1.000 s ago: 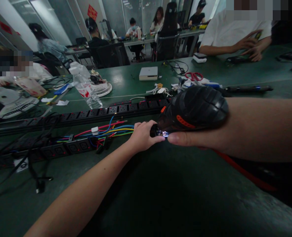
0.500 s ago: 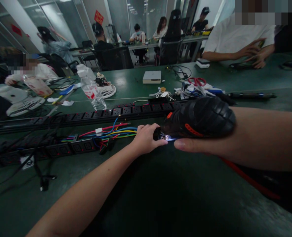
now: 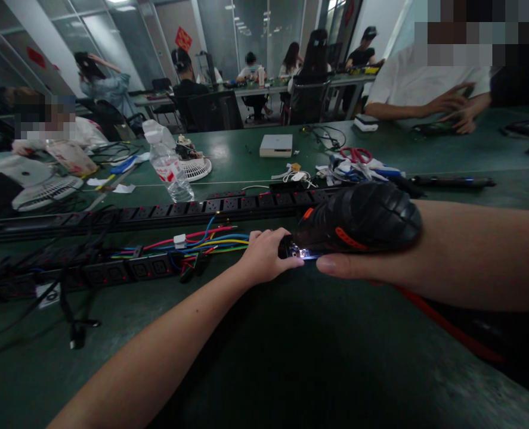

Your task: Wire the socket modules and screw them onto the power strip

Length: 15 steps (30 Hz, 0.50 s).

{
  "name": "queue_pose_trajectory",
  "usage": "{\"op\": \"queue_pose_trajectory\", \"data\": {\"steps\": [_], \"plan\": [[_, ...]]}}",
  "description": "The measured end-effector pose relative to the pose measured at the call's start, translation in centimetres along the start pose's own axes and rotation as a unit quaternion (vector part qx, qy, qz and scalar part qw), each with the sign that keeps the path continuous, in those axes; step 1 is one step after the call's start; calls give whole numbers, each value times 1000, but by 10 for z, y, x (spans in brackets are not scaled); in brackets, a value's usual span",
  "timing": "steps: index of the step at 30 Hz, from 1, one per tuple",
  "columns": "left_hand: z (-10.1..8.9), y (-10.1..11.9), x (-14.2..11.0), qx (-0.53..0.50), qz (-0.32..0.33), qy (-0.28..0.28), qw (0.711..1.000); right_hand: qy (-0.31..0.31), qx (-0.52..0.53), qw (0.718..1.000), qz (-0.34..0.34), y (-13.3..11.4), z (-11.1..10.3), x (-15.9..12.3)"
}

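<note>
My right hand (image 3: pixel 358 265) is wrapped round a black cordless drill (image 3: pixel 367 214) with orange marks. The drill's front end points left, and its lamp throws a bright spot. My left hand (image 3: pixel 266 256) grips a small dark part (image 3: pixel 296 250) in that light, thumb below and fingers over the top. What sits at the drill's tip is too small and glaring to make out. Loose coloured wires (image 3: pixel 214 241) run from behind my left hand to an opened black power strip (image 3: pixel 150 267) on the left.
Behind lies a second long power strip (image 3: pixel 192 208). A plastic water bottle (image 3: pixel 168 167), a white fan part (image 3: pixel 197 170), a pale box (image 3: pixel 276 146) and red-handled scissors (image 3: pixel 356 156) are on the green table (image 3: pixel 237 369). A person in white (image 3: pixel 420 83) sits across at the right.
Both hands and the drill hold nearly the same place. The view has shifted slightly, so the background sits a little lower.
</note>
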State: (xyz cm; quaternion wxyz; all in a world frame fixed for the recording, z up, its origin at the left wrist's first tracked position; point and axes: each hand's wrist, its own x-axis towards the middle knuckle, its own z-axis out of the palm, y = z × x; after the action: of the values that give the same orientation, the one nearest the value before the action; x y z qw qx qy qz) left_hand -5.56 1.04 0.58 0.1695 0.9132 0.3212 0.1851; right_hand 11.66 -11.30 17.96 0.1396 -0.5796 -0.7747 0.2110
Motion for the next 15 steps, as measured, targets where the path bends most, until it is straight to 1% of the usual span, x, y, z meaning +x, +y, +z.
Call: {"op": "queue_pose_trajectory", "data": {"steps": [3, 8, 13, 15], "plan": [[0, 1, 1, 0, 0, 0, 1000, -16, -6, 1000, -7, 1, 0, 3], [-1, 1, 1, -9, -2, 2, 1000, -21, -18, 1000, 4, -3, 0, 5], [-1, 2, 0, -5, -3, 5, 1000, -31, 0, 999, 15, -7, -1, 4], [-1, 2, 0, -7, -3, 4, 1000, -35, 0, 999, 7, -6, -1, 4]]}}
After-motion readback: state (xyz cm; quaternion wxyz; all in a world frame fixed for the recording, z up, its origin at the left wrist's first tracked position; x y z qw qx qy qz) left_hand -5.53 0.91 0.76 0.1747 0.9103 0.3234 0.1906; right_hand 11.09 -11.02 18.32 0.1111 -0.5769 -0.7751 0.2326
